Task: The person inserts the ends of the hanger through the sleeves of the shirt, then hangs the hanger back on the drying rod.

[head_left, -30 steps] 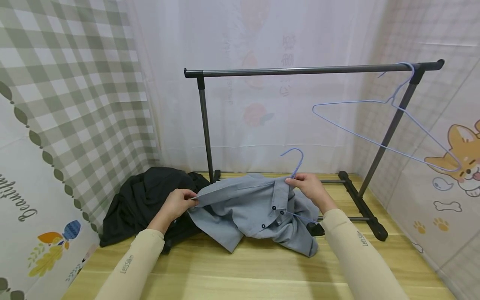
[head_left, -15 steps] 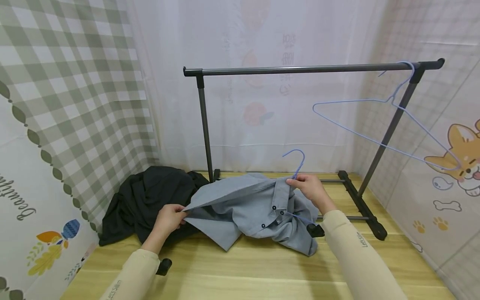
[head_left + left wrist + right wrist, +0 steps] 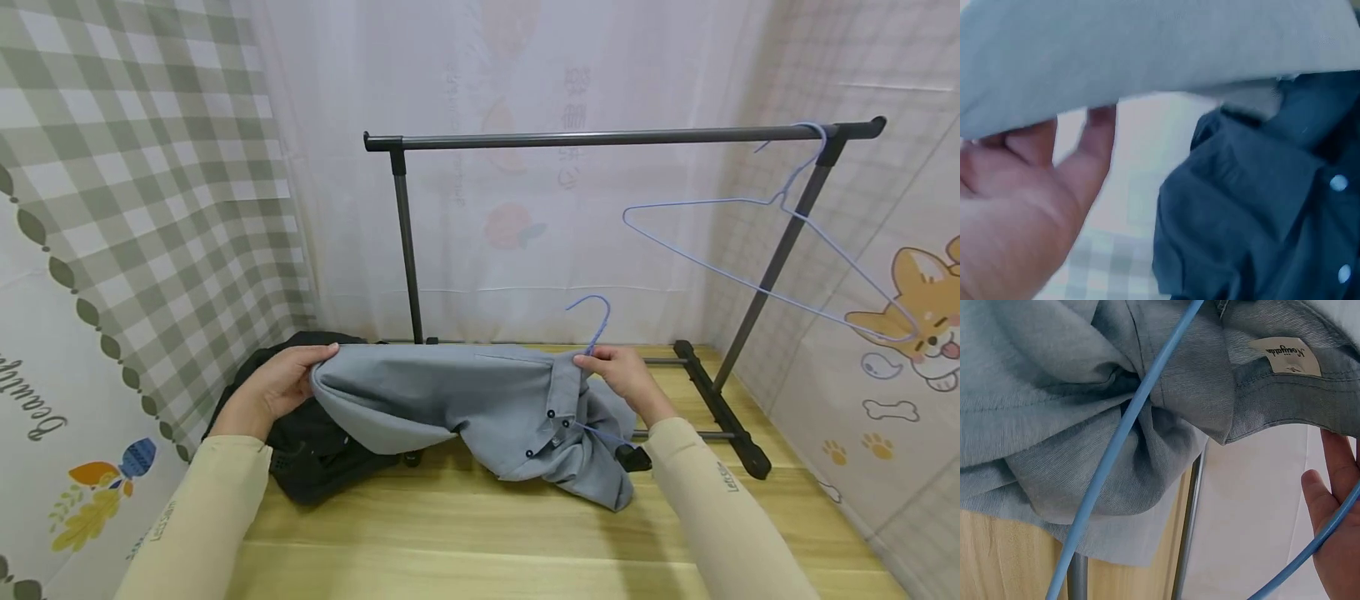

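A grey button-up shirt (image 3: 450, 392) stretches between both hands, over the wooden tabletop. My left hand (image 3: 277, 387) holds its left end at the upper edge; in the left wrist view, the cloth hides the fingertips. My right hand (image 3: 622, 379) pinches the collar (image 3: 564, 379) close to the neck of a blue wire hanger (image 3: 597, 321). This hanger's hook stands up above the collar, and a part of its wire shows below the hand. In the right wrist view, the hanger wire (image 3: 1125, 428) crosses the shirt, and the fingers reach behind the labelled collar.
A crumpled black shirt (image 3: 322, 458) lies at the left, partly behind the grey one. Behind stands a dark metal clothes rack (image 3: 525, 140), its feet on the wooden tabletop (image 3: 450, 542). Another blue hanger (image 3: 705, 202) hangs at the rail's right end. Printed curtains enclose the sides.
My left hand has slid down and left, then risen further left, drawing out the grey shirt's left end so its upper edge is nearly level. My right hand has stayed at the collar.
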`<state>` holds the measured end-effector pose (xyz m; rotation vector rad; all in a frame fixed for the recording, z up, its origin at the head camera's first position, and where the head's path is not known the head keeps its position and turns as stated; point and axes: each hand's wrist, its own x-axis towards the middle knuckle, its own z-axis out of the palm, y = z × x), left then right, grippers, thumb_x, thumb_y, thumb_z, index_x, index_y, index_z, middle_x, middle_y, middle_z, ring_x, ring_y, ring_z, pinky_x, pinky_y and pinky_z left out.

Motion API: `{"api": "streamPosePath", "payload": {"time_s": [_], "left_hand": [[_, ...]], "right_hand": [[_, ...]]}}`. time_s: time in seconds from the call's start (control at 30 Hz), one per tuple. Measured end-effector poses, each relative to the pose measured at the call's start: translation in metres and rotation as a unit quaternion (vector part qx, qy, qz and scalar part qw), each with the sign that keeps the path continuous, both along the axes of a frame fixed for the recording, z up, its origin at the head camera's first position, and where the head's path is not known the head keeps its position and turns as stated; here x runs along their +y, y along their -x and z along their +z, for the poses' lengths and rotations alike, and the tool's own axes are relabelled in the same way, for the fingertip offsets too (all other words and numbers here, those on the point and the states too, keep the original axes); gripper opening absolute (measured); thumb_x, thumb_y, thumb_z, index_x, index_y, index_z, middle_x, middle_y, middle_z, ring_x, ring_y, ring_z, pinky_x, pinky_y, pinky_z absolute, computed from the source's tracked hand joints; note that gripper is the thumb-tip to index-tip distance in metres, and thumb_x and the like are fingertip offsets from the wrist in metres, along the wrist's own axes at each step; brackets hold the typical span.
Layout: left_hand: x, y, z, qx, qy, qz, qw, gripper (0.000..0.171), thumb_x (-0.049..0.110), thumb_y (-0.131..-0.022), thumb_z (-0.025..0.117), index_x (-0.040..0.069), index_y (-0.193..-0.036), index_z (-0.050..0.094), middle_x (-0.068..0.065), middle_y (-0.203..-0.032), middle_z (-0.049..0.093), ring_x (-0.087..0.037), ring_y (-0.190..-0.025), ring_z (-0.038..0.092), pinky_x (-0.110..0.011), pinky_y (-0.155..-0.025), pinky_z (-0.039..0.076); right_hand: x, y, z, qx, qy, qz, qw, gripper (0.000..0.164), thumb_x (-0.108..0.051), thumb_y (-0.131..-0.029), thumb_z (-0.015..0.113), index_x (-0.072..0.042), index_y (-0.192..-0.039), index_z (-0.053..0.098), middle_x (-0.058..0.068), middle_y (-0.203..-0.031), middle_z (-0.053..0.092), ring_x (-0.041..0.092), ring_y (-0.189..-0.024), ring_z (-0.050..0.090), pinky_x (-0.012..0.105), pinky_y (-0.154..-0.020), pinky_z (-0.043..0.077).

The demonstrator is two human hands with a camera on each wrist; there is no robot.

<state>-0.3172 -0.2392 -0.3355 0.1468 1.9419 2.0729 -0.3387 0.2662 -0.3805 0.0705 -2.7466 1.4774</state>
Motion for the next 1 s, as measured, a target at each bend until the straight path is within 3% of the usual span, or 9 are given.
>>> {"api": "streamPosePath", "payload": {"time_s": [0.07,0.13,0.27,0.33,0.5,0.67,0.77,0.9,1.0], "left_hand": [[-0.006,0.003,0.002,0.015,0.037,0.009,0.9992,0.029,0.023,-0.104,0.054,0.02,-0.085,0.075,0.007,-0.078,0.069,-0.007,-0.071,0.066,-0.026,-0.073,0.052],[-0.009,0.006,-0.001,0.043,0.119,0.041,0.9911,0.023,0.027,-0.103,0.057,0.018,-0.09,0.075,0.008,-0.084,0.067,-0.007,-0.075,0.064,-0.025,-0.075,0.051],[-0.006,0.008,-0.02,0.078,0.28,0.097,0.952,0.028,0.031,-0.1,0.061,0.006,-0.108,0.071,0.0,-0.101,0.062,-0.015,-0.087,0.055,-0.029,-0.078,0.046],[-0.004,0.008,-0.032,0.077,0.301,0.105,0.9446,0.034,0.032,-0.1,0.061,0.001,-0.114,0.068,-0.007,-0.108,0.06,-0.021,-0.091,0.051,-0.035,-0.078,0.043],[-0.01,0.002,-0.058,0.057,0.293,0.076,0.9512,0.043,0.035,-0.099,0.062,-0.002,-0.122,0.063,-0.014,-0.119,0.059,-0.027,-0.101,0.053,-0.044,-0.088,0.045],[-0.035,-0.009,-0.077,0.039,0.281,-0.01,0.9589,0.057,0.037,-0.099,0.061,-0.006,-0.136,0.053,-0.018,-0.132,0.056,-0.032,-0.118,0.054,-0.051,-0.098,0.044],[-0.049,-0.018,-0.085,0.044,0.285,-0.058,0.9557,0.054,0.029,-0.1,0.061,-0.01,-0.136,0.051,-0.019,-0.131,0.058,-0.033,-0.118,0.054,-0.052,-0.098,0.043],[-0.062,-0.026,-0.087,0.076,0.321,-0.088,0.9401,0.04,0.022,-0.099,0.062,-0.011,-0.123,0.061,-0.014,-0.117,0.065,-0.028,-0.109,0.059,-0.051,-0.095,0.045],[-0.068,-0.029,-0.08,0.084,0.307,-0.067,0.9457,0.03,0.022,-0.1,0.061,-0.005,-0.109,0.067,-0.003,-0.107,0.065,-0.018,-0.103,0.059,-0.046,-0.096,0.044]], "right_hand": [[-0.001,0.001,0.0,0.004,0.004,0.003,1.0,0.043,-0.042,-0.094,0.067,-0.005,-0.075,0.059,0.013,-0.09,0.058,0.029,-0.092,0.044,0.042,-0.078,0.033],[-0.002,0.001,0.0,0.009,0.008,0.001,1.0,0.043,-0.041,-0.094,0.068,-0.006,-0.072,0.057,0.012,-0.083,0.054,0.027,-0.086,0.042,0.041,-0.074,0.032],[-0.004,0.003,-0.002,0.019,0.002,-0.003,1.0,0.043,-0.038,-0.095,0.068,-0.009,-0.067,0.052,0.002,-0.064,0.036,0.022,-0.064,0.033,0.035,-0.06,0.028],[-0.005,0.002,-0.003,0.023,0.0,-0.005,1.0,0.044,-0.037,-0.095,0.068,-0.01,-0.066,0.05,-0.001,-0.061,0.028,0.019,-0.057,0.027,0.033,-0.055,0.026],[-0.004,0.002,-0.006,0.026,0.008,-0.017,0.999,0.043,-0.036,-0.095,0.069,-0.01,-0.066,0.05,-0.001,-0.062,0.028,0.021,-0.059,0.028,0.034,-0.056,0.026],[-0.003,0.003,-0.007,0.017,0.013,-0.025,0.999,0.042,-0.036,-0.095,0.068,-0.001,-0.074,0.057,0.007,-0.072,0.044,0.025,-0.074,0.037,0.038,-0.065,0.027],[-0.002,0.002,-0.007,0.015,0.011,-0.026,0.999,0.042,-0.036,-0.096,0.067,0.001,-0.076,0.058,0.011,-0.079,0.05,0.026,-0.078,0.038,0.039,-0.067,0.026],[-0.001,0.002,-0.007,0.016,0.005,-0.028,0.999,0.04,-0.036,-0.096,0.067,-0.006,-0.071,0.056,0.007,-0.072,0.044,0.025,-0.072,0.034,0.038,-0.064,0.025],[0.0,0.002,-0.006,0.014,-0.003,-0.027,1.0,0.041,-0.037,-0.096,0.067,-0.004,-0.074,0.059,0.004,-0.073,0.045,0.025,-0.074,0.036,0.038,-0.065,0.026]]}}
